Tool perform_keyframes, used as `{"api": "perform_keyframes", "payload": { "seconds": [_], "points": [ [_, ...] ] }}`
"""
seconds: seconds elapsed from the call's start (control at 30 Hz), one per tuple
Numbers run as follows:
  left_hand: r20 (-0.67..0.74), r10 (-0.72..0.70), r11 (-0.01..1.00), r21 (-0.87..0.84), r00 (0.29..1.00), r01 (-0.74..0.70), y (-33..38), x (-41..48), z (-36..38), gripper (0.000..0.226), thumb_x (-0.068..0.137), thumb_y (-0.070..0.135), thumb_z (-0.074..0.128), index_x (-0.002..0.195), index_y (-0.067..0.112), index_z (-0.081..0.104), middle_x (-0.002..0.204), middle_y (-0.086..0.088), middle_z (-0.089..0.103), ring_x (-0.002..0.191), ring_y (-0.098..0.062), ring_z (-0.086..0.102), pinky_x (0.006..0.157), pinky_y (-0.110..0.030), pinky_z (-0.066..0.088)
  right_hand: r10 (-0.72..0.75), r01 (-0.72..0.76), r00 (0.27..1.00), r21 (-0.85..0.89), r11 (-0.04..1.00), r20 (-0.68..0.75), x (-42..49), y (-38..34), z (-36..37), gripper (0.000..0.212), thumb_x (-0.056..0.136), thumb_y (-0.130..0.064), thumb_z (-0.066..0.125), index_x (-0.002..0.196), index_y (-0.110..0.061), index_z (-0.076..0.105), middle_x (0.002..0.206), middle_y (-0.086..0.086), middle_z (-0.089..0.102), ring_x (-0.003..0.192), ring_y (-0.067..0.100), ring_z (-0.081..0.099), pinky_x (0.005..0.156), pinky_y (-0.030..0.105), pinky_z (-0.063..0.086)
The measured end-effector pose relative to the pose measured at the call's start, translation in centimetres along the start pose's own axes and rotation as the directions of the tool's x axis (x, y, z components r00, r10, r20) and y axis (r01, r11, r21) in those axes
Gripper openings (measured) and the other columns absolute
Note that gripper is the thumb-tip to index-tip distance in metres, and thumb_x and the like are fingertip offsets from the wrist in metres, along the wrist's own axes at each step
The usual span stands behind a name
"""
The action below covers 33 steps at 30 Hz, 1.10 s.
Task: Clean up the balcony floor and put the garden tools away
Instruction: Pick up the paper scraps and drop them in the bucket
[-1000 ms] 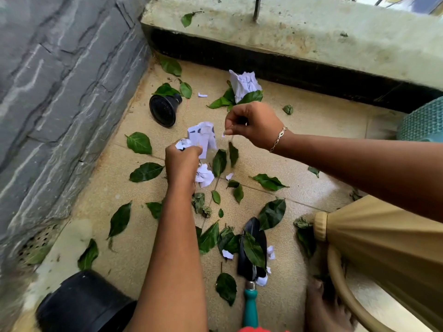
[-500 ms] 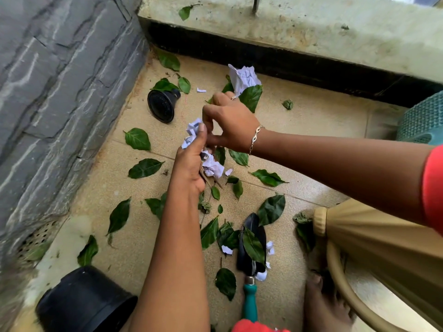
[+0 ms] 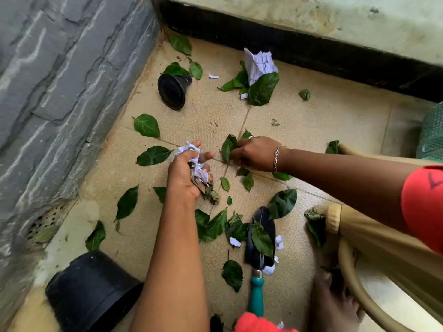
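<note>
Large black pot [image 3: 91, 291] sits at lower left, against the grey stone wall [image 3: 60, 80]. Small black pot [image 3: 172, 91] lies on its side near the corner. Left hand [image 3: 185, 176] is clenched round a wad of paper scraps [image 3: 189, 148] and dried leaves, just above the tiled floor [image 3: 311, 130]. Right hand [image 3: 255, 153] pinches a green leaf [image 3: 227, 147] at a tile joint. Teal-handled trowel [image 3: 260, 245] lies on the floor among loose leaves, one leaf across its blade. Beige watering can [image 3: 383, 248] stands at far right.

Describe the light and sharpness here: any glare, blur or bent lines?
Head view: soft daylight, no glare; the wide lens curves the stone wall and ledge; the left hand gripping paper scraps and right hand pinching a leaf look sharp.
</note>
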State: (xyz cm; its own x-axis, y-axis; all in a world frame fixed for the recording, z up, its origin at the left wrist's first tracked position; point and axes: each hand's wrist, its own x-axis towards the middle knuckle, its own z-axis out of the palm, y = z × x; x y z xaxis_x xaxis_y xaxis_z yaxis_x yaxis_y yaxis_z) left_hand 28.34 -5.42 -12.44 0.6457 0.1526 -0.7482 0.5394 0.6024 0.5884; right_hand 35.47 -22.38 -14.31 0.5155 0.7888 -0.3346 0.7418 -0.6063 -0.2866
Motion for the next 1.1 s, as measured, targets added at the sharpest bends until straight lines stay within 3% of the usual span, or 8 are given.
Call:
{"api": "perform_keyframes", "payload": {
  "seconds": [0.13,0.2,0.3,0.4,0.53,0.73,0.9,1.1],
  "points": [
    [0.026,-0.016,0.999,0.045,1.0,0.015,0.2,-0.2,0.0,0.021,0.096,0.004,0.03,0.098,0.014,0.049,0.109,-0.016,0.063,0.036,-0.006,0.046,0.054,-0.025,0.027,0.096,-0.081,0.99,0.15,0.985,-0.1,0.2,0.7,0.1,0.016,0.09,-0.014,0.052,0.098,-0.006,0.062,0.099,0.012,0.058,0.088,0.028,0.057,0.065,0.031,0.039],
    [0.069,-0.064,0.995,0.075,0.996,0.059,0.3,-0.1,0.0,0.014,0.098,0.01,0.037,0.093,0.016,0.049,0.116,-0.016,0.062,0.037,-0.008,0.041,0.048,-0.022,0.031,0.163,-0.09,0.96,0.299,0.95,-0.228,0.4,0.6,-0.8,0.012,0.088,-0.011,0.055,0.092,-0.004,0.063,0.093,0.013,0.063,0.085,0.028,0.059,0.069,0.031,0.041],
    [0.097,-0.091,0.989,0.126,0.991,0.078,0.4,-0.1,0.2,0.009,0.096,0.018,0.048,0.092,0.019,0.056,0.095,-0.005,0.069,0.043,-0.009,0.039,0.047,-0.018,0.032,0.126,0.042,0.925,0.427,0.903,-0.358,1.5,-1.7,-2.8,0.011,0.083,-0.012,0.059,0.084,-0.004,0.066,0.084,0.01,0.066,0.077,0.023,0.059,0.067,0.029,0.04],
    [0.036,0.002,0.996,0.084,0.999,-0.005,0.7,0.1,-0.2,0.015,0.095,0.01,0.046,0.091,0.018,0.058,0.065,0.004,0.063,0.04,-0.007,0.046,0.046,-0.017,0.035,0.084,0.061,0.936,0.393,0.917,-0.343,2.7,-4.0,-3.3,0.014,0.083,-0.021,0.065,0.086,-0.008,0.067,0.091,0.009,0.06,0.086,0.02,0.053,0.068,0.028,0.034],
    [0.015,0.045,0.997,0.058,0.999,-0.045,1.2,-0.3,-1.4,0.013,0.094,0.01,0.051,0.086,0.015,0.059,0.059,0.003,0.062,0.038,-0.008,0.045,0.041,-0.016,0.037,0.132,0.012,0.928,0.381,0.925,-0.35,3.7,-5.1,-2.6,0.017,0.086,-0.026,0.062,0.092,-0.011,0.065,0.097,0.008,0.056,0.093,0.02,0.053,0.07,0.027,0.034],
    [-0.226,0.187,0.982,0.04,0.956,-0.183,1.1,0.0,-3.7,0.029,0.089,-0.012,0.044,0.084,0.013,0.058,0.046,0.009,0.058,0.039,-0.001,0.051,0.04,-0.012,0.039,0.051,0.033,0.99,0.565,0.824,-0.132,5.0,-5.6,-2.0,0.021,0.08,-0.02,0.071,0.096,-0.01,0.062,0.081,-0.003,0.053,0.076,0.013,0.049,0.069,0.029,0.04],
    [-0.233,0.137,0.99,0.064,0.963,-0.125,1.5,0.8,-6.3,0.025,0.093,-0.002,0.041,0.089,0.017,0.056,0.044,0.009,0.048,0.049,-0.008,0.037,0.05,-0.024,0.03,-0.021,0.027,1.0,0.269,0.963,-0.023,4.5,-4.7,0.2,0.021,0.087,-0.01,0.053,0.103,-0.018,0.064,0.092,-0.001,0.048,0.082,0.013,0.046,0.069,0.028,0.041],
    [-0.174,0.043,0.998,0.046,0.984,-0.035,0.6,0.7,-4.2,0.01,0.093,0.012,0.055,0.085,0.017,0.058,0.047,0.008,0.043,0.05,-0.01,0.033,0.051,-0.026,0.026,-0.063,0.066,0.998,0.164,0.984,-0.022,4.4,-5.2,1.1,0.015,0.089,-0.018,0.053,0.098,-0.016,0.065,0.096,0.006,0.053,0.085,0.022,0.055,0.067,0.033,0.05]
  ]
}}
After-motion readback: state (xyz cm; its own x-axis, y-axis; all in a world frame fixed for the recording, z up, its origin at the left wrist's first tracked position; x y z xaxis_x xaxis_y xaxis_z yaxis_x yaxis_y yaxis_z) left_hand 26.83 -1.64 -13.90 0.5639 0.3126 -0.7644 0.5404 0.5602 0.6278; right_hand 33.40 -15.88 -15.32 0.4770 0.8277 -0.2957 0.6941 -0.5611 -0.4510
